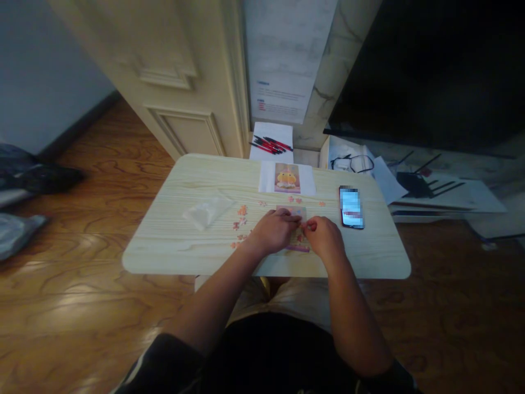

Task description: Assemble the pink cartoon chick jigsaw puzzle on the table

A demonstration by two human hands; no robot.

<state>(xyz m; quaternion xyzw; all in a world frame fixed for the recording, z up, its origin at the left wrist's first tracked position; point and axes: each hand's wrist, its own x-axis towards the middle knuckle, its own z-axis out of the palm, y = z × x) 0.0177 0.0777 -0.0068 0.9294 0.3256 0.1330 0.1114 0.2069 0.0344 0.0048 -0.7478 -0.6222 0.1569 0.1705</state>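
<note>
Head view: puzzle (pixel 291 210) lies beneath fingertips of left hand (pixel 273 231) and right hand (pixel 325 239).

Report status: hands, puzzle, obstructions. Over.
Hands: left hand and right hand on the puzzle, fingertips meeting over it; grip unclear. Scattered loose pieces left of it. Beyond the right hand, the phone, untouched.

Pale wooden table (pixel 172 241) on glossy wood floor (pixel 82 306), cream panelled door (pixel 180 82) behind.

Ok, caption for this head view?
Left hand and right hand meet over a small puzzle on a pale table, phone alongside.
</note>
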